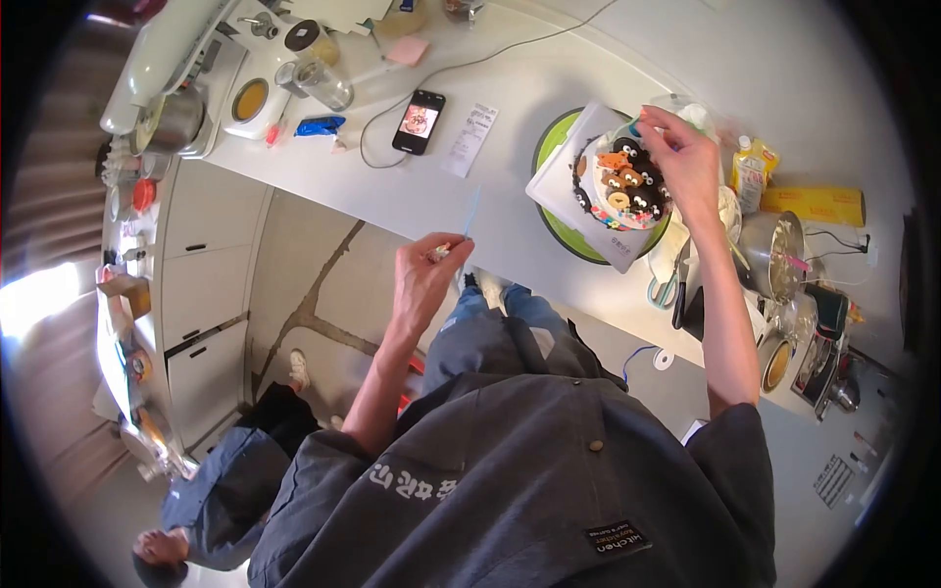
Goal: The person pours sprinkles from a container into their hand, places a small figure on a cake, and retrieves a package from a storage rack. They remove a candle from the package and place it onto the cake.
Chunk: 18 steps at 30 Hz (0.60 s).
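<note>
A decorated cake (619,181) with black, orange and brown googly-eyed figures stands on a white square board (555,186), over a green round turntable (542,147). My right hand (681,162) is at the cake's upper right edge, its fingers pinched; a small bluish piece shows by the fingertips, too small to name. My left hand (426,279) hovers in front of the counter's edge, apart from the cake. A thin light-blue stick (473,211) rises from its closed thumb and finger, and small whitish bits (438,253) show in its curled fingers.
A phone (419,122) with a cable and a paper receipt (470,140) lie left of the cake. On the right are a yellow pouch (753,171), a metal bowl (769,255) and scissors (663,293). Another person (230,490) is at the lower left.
</note>
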Available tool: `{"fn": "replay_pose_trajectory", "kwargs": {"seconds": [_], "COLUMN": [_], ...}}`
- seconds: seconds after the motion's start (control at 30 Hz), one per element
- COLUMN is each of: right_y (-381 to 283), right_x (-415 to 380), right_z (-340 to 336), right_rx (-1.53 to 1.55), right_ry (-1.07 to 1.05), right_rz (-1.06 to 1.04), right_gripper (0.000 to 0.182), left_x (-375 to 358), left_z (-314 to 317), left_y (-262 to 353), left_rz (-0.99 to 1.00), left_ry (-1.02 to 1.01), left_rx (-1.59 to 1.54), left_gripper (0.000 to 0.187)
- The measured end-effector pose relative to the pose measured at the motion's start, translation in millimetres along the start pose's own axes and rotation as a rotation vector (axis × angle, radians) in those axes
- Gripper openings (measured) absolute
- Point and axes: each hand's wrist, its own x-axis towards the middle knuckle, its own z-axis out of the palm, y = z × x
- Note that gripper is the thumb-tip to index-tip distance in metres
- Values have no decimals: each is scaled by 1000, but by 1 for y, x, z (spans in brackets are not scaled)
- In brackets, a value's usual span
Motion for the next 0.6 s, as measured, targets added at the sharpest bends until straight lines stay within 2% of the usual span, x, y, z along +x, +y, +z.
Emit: {"fn": "replay_pose_trajectory", "kwargs": {"seconds": [0.13,0.23,0.37,0.43,0.6], "right_y": [-23,-28,-63,-62,-72], "right_x": [-20,-51,-85,-90,-88], "right_z": [-9,0,18,22,10], "right_rx": [-32,194,310,421,448], "right_ry": [65,-125,-484,-517,-430], "right_rz": [145,164,275,306,263], "right_gripper": [26,23,20,22,21], "left_x": [-4,-4,-3,-3,-1], "left_z": [1,8,27,37,52], "left_y": [15,19,40,54,68], "left_rz": [57,181,331,368,423], "left_ry": [-37,-75,-152,-182,-235], "left_rx": [-23,-71,-46,-16,20], "left_gripper": [20,16,13,13,15]}}
